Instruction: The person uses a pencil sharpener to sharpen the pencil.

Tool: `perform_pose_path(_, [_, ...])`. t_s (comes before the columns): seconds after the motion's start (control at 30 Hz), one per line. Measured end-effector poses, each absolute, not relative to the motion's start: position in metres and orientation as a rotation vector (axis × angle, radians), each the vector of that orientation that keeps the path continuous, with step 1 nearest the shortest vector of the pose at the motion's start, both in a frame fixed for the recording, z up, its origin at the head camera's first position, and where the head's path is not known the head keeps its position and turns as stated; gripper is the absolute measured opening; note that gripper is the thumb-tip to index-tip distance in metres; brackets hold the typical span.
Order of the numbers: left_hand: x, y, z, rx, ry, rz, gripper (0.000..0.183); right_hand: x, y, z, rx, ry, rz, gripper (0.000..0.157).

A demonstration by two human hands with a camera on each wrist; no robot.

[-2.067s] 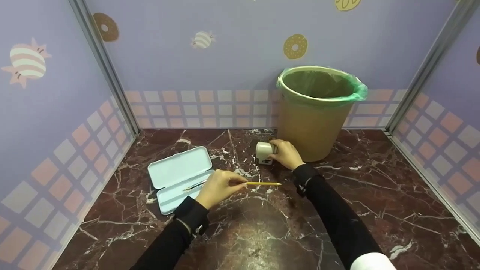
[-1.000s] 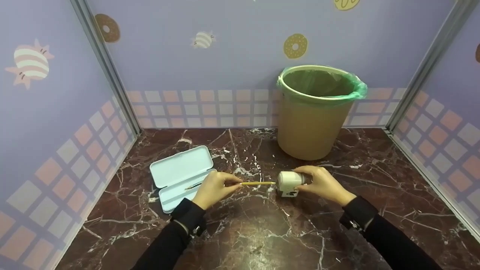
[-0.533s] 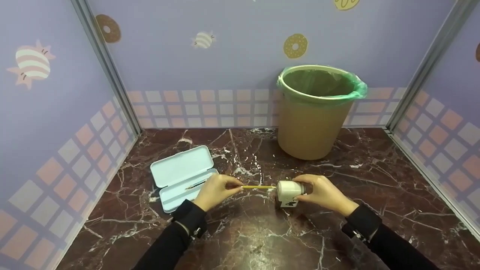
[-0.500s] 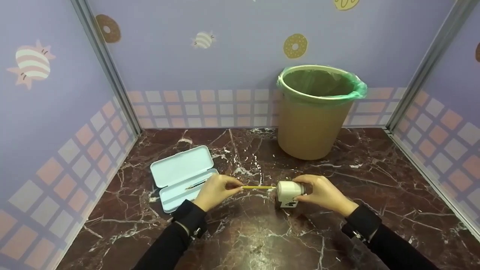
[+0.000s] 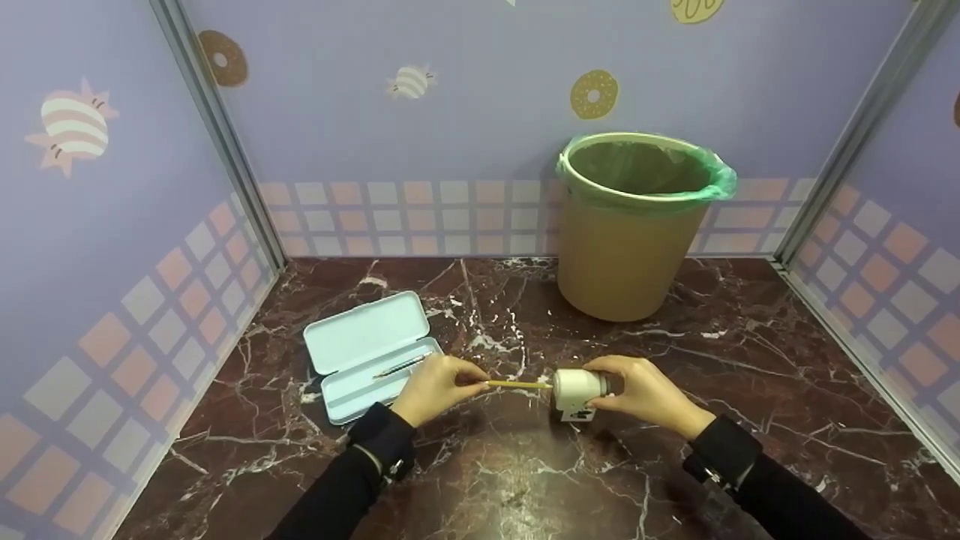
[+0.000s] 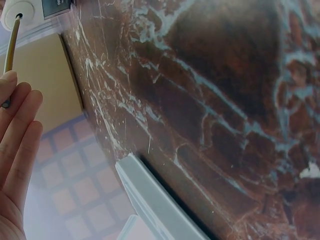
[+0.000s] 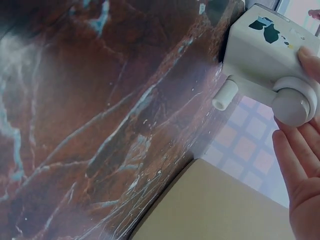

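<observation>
My left hand [image 5: 437, 390] pinches a yellow pencil [image 5: 517, 384] near its rear end, the point turned right. Facing it is a cream pencil sharpener [image 5: 576, 390] with dark printed figures, held by my right hand [image 5: 646, 391] between thumb and fingers. The left wrist view puts the pencil's tip [image 6: 18, 18] right at the sharpener's round hole. On the sharpener's other side, the right wrist view gives a round knob [image 7: 291, 106] and a small white peg-like handle [image 7: 225, 95]. Left of the pencil, an open light-blue pencil case [image 5: 365, 334] lies on the table.
Inside the case lies another slim, dark pencil or pen [image 5: 403, 366]. A tan waste bin [image 5: 628, 259] with a green liner stands at the back right. Patterned lilac panels [image 5: 487, 135] enclose the marbled dark-red table [image 5: 510, 480] behind and at both sides.
The right hand brings the sharpener from beside the bin toward me and rightward, to the pencil's point. Both hands then shift slightly nearer me; less pencil shows between hand and sharpener.
</observation>
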State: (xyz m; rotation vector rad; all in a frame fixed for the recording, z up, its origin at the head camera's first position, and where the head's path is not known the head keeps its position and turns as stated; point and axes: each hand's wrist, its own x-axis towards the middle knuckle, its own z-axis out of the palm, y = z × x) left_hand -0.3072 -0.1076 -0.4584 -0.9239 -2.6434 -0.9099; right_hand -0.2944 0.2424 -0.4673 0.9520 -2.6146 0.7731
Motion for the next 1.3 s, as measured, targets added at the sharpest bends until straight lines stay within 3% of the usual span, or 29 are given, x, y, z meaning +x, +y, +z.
perform_pose_path(1.3, [-0.311, -0.088, -0.466, -1.049, -2.587, -0.981, 0.008, -0.297, 0.240, -0.472, 0.960, -2.604, 0.851, 0.048])
